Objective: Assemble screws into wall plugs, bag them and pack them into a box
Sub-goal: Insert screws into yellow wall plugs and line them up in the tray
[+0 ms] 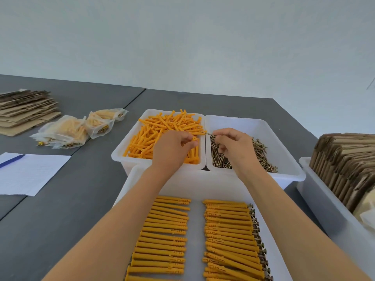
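The single orange plastic wall plug sits pinched in the left hand over the white tub of loose orange plugs. The right hand pinches a thin brass-coloured screw, tip towards the plug's mouth. Best to line both axes up straight before pushing in, above the tubs.

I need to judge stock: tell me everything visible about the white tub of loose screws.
The white plastic tub of loose screws is rectangular, translucent and open-topped. It stands on the dark grey table, touching the plug tub on its left. Brass-coloured screws pile at its near side; the far floor is bare. The right hand hovers over it, pinching one screw.
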